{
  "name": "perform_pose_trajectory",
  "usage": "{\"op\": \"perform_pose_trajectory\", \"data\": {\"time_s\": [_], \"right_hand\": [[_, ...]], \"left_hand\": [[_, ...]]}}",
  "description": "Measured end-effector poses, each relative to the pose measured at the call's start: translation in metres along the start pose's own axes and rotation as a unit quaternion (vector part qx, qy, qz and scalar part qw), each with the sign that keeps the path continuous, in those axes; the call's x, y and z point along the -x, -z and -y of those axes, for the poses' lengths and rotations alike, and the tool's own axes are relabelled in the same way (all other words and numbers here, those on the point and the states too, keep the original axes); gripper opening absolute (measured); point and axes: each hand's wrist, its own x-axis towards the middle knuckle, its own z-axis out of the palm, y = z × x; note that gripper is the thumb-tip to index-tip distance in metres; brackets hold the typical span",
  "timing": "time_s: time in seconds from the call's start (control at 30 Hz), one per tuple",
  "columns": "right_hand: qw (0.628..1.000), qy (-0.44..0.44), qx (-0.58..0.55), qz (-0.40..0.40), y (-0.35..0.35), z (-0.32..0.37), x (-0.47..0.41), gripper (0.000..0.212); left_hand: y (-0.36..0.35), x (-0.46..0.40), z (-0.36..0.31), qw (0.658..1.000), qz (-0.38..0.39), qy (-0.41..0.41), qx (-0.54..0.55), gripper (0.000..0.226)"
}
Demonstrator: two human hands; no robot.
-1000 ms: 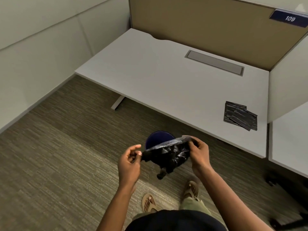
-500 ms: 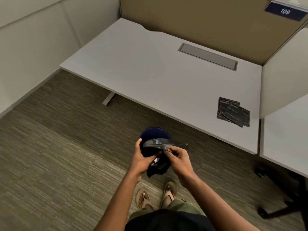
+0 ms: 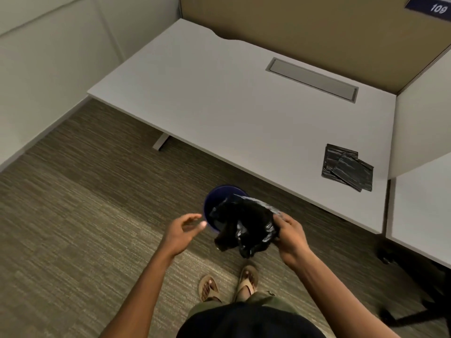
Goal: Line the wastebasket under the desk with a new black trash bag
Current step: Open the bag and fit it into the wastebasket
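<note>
A round dark-blue wastebasket (image 3: pixel 212 199) stands on the carpet just in front of the white desk's near edge, its right side hidden by the bag. A crumpled black trash bag (image 3: pixel 246 224) hangs over the basket's mouth, pinched at its right edge by my right hand (image 3: pixel 290 234). My left hand (image 3: pixel 183 230) hovers left of the basket with fingers apart, holding nothing and not touching the bag.
The white desk (image 3: pixel 219 98) fills the upper middle, with several folded black bags (image 3: pixel 347 166) near its right front corner. Cubicle panels close the left and back. A desk leg (image 3: pixel 160 141) meets the carpet. A black chair base (image 3: pixel 415 289) lies at the right. My sandalled feet stand below the basket.
My left hand has let go of the bag and moved left, fingers spreading. The bag has opened out and now hangs from my right hand alone over the basket.
</note>
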Motion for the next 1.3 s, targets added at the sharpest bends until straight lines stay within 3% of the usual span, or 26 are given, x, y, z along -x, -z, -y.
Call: {"op": "perform_pose_trajectory", "data": {"time_s": [0.03,0.1,0.17,0.27,0.37,0.5,0.6,0.73,0.8,0.87,0.93,1.0,1.07,1.1,1.17,1.23,1.3], "right_hand": [[1.0,-0.007,0.007,0.024,-0.007,-0.002,0.001,0.023],[0.998,-0.015,0.027,0.059,-0.02,-0.005,0.002,0.022],[0.996,-0.013,0.054,0.071,-0.028,-0.004,0.0,0.022],[0.996,-0.014,0.074,0.055,-0.032,0.005,-0.011,0.02],[0.993,0.004,0.116,0.033,-0.029,0.023,-0.027,0.02],[0.97,0.127,0.203,0.03,-0.015,0.04,-0.048,0.018],[0.945,0.188,0.266,0.018,0.0,0.036,-0.057,0.013],[0.957,0.122,0.261,0.029,0.008,0.021,-0.06,0.014],[0.962,0.144,0.233,0.023,0.005,0.028,-0.053,0.014],[0.947,0.251,0.197,0.019,0.002,0.043,-0.045,0.014],[0.917,0.356,0.178,0.023,0.0,0.053,-0.035,0.016],[0.899,0.369,0.237,0.027,-0.003,0.048,-0.039,0.018],[0.896,0.288,0.334,0.042,-0.006,0.034,-0.05,0.018],[0.9,0.254,0.353,0.037,-0.004,0.029,-0.055,0.018],[0.911,0.259,0.32,0.021,0.004,0.028,-0.06,0.019],[0.907,0.322,0.272,0.019,0.015,0.033,-0.058,0.018],[0.91,0.325,0.253,0.032,0.021,0.037,-0.057,0.021]], "left_hand": [[-0.014,0.001,-0.006,0.996,0.054,0.035,0.058,0.042],[-0.045,0.005,-0.022,0.98,0.161,0.101,0.063,0.056],[-0.072,0.003,-0.031,0.972,0.188,0.132,0.053,0.051],[-0.091,-0.01,-0.041,0.982,0.062,0.152,0.094,0.04],[-0.078,-0.026,-0.05,0.987,-0.056,0.137,0.058,0.038],[-0.045,-0.035,-0.047,0.986,-0.1,0.098,0.095,0.016],[-0.031,-0.02,-0.033,0.985,-0.107,0.05,0.128,0.029],[-0.036,0.012,-0.021,0.967,-0.213,-0.039,0.135,0.059],[-0.038,0.028,-0.026,0.956,-0.258,-0.107,0.089,0.066],[-0.033,0.043,-0.039,0.928,-0.303,-0.214,-0.001,0.062],[-0.031,0.045,-0.044,0.907,-0.29,-0.279,-0.123,0.054],[-0.035,0.036,-0.044,0.937,-0.195,-0.202,-0.21,0.056],[-0.042,0.026,-0.039,0.981,-0.124,-0.034,-0.145,0.055],[-0.042,0.022,-0.036,0.986,-0.13,0.017,-0.106,0.052],[-0.037,0.017,-0.033,0.987,-0.156,0.016,-0.034,0.047],[-0.032,0.017,-0.028,0.987,-0.158,-0.007,0.039,0.037],[-0.034,0.018,-0.026,0.979,-0.187,0.025,0.075,0.014]]}}
